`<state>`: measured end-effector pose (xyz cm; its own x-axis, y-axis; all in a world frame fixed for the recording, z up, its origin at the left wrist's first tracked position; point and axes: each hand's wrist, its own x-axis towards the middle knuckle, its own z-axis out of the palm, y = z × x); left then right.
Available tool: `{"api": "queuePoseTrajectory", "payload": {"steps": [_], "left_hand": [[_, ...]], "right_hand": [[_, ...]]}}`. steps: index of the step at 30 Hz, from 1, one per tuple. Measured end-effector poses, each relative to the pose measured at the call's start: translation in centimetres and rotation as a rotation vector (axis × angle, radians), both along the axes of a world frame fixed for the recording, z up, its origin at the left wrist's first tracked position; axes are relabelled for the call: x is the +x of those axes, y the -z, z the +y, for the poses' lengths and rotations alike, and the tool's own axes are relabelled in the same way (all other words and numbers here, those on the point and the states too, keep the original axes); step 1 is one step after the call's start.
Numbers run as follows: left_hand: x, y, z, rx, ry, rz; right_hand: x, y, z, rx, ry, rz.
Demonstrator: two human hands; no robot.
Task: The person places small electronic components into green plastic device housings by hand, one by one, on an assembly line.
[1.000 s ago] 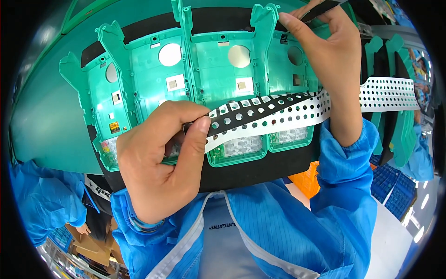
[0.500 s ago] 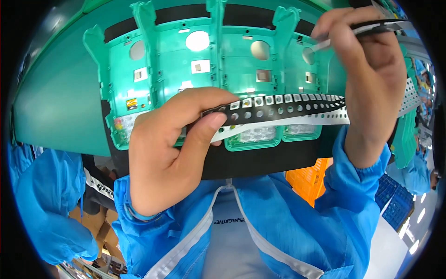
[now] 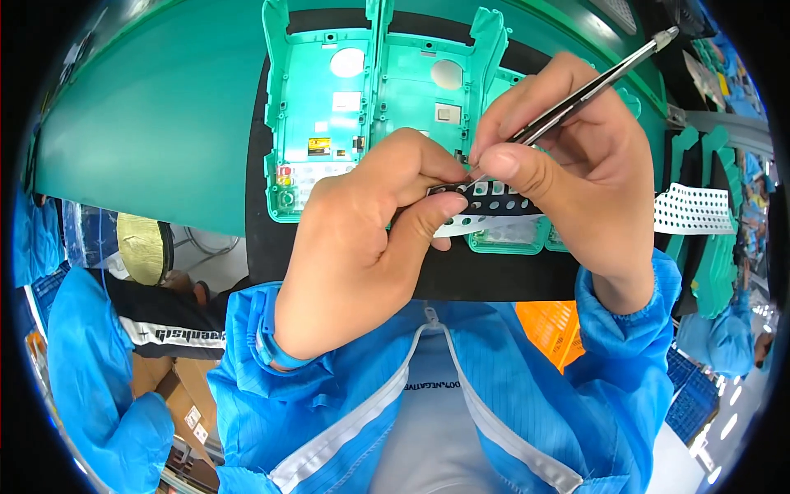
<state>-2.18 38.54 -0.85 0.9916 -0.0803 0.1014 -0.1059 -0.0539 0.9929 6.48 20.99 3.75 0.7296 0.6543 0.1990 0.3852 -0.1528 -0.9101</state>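
My left hand [image 3: 354, 230] pinches the end of a black strip [image 3: 498, 203] between thumb and fingers. The strip carries a row of small white square pieces and a row of round spots. A white perforated strip [image 3: 469, 228] lies along its lower side. Closed around a pair of tweezers [image 3: 588, 89], my right hand [image 3: 592, 177] brings their tips down to the strip beside my left thumb. Whether the tips grip a piece is too small to tell. Behind both hands, green plastic housings [image 3: 313, 86] with round and square openings lie side by side.
A black mat [image 3: 259, 165] lies under the housings on the green table [image 3: 148, 140]. More green housings [image 3: 712, 247] stand at the right, beside a white perforated strip [image 3: 695, 210]. An orange crate [image 3: 553, 329] is below. Another person's blue sleeve [image 3: 107, 379] shows at the left.
My right hand has come left and down, bringing the tweezer tips to the strip by my left thumb. The view has shifted left, and the housings now appear further right.
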Motion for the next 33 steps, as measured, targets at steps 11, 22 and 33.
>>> {"api": "queuePoseTrajectory", "payload": {"steps": [11, 22, 33], "left_hand": [[0.1, -0.5, 0.2, 0.122, -0.078, -0.058], [-0.1, -0.8, 1.5, -0.162, 0.041, 0.158], [1.0, 0.1, 1.4, 0.37, -0.326, -0.201]], "right_hand": [[0.3, -0.3, 0.9, -0.048, -0.015, 0.013], [-0.8, 1.2, 1.1, 0.049, -0.142, -0.75], [5.6, 0.3, -2.0, -0.13, 0.392, -0.467]]}}
